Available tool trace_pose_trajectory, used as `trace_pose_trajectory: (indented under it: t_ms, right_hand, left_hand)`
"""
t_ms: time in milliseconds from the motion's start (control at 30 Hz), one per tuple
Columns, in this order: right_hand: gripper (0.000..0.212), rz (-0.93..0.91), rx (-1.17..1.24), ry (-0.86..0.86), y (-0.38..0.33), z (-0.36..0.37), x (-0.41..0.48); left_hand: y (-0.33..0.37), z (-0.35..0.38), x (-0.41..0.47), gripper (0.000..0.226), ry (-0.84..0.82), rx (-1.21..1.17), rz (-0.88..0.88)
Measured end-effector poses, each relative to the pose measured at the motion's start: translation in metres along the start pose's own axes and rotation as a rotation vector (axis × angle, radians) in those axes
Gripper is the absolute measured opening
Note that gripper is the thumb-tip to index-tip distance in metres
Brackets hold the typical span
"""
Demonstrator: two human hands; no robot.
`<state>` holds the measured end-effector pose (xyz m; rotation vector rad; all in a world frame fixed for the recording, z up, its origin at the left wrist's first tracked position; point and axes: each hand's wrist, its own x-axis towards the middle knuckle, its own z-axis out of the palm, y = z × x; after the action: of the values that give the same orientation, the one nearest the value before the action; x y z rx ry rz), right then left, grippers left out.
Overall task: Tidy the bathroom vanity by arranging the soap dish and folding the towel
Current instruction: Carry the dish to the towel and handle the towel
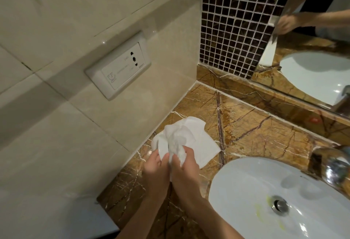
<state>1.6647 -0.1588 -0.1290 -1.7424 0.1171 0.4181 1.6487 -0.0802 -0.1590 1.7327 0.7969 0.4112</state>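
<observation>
Hands, left and right, pinching crumpled towel above marble counter.

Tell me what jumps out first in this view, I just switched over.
Both hands, the left hand and right hand, grip a crumpled white towel on the brown marble counter near the wall corner. A white sink sits right of them. No soap dish shows.

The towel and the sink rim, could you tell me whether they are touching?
Apart. The head view shows brown counter between the towel and the sink rim.
</observation>
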Motion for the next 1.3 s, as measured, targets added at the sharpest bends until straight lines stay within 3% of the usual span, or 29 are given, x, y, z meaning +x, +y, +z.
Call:
trace_pose_trajectory:
  t_ms: [67,167,200,300,433,567,667,767,867,1033,1233,1300]
  right_hand:
    - [0.042,0.029,-0.02,0.028,-0.006,-0.003,0.005]
    - [0.041,0.056,-0.09,0.046,-0.013,-0.011,0.015]
    - [0.04,0.058,-0.108,0.04,-0.016,-0.014,0.017]
    - [0.039,0.069,-0.132,0.017,-0.024,-0.022,0.029]
    - [0.037,0.073,-0.168,0.018,-0.027,-0.029,0.041]
    - [0.042,0.099,-0.173,-0.028,-0.017,-0.024,0.034]
    - [0.048,0.133,-0.195,-0.073,-0.005,-0.019,0.029]
    - [0.048,0.128,-0.174,-0.11,0.006,-0.016,0.023]
    - [0.044,0.125,-0.138,-0.064,0.012,-0.019,0.023]
    - [0.037,0.112,-0.155,-0.065,0.009,-0.032,0.036]
    - [0.04,0.093,-0.228,-0.076,0.012,-0.022,0.027]
    - [0.042,0.082,-0.231,-0.071,0.015,-0.018,0.019]
  left_hand:
    - [-0.005,-0.002,0.0,0.02,-0.036,0.136,0.144]
    - [-0.006,-0.01,-0.004,0.009,-0.082,0.317,0.42]
    - [-0.006,-0.012,-0.005,0.015,-0.091,0.393,0.493]
    - [-0.012,-0.018,-0.008,0.032,-0.17,0.511,0.61]
    - [-0.024,-0.022,-0.007,0.039,-0.209,0.543,0.722]
    - [-0.021,-0.021,-0.007,0.039,-0.24,0.527,0.616]
    - [-0.011,-0.014,-0.004,0.01,-0.161,0.478,0.451]
    - [0.001,-0.007,-0.001,0.026,-0.071,0.299,0.263]
    - [0.007,-0.009,0.002,0.027,-0.06,0.134,0.037]
    - [0.001,-0.03,0.004,0.03,-0.224,0.177,0.017]
    - [0.006,-0.025,-0.007,0.043,-0.252,0.314,0.385]
    - [0.005,-0.018,-0.009,0.028,-0.228,0.31,0.416]
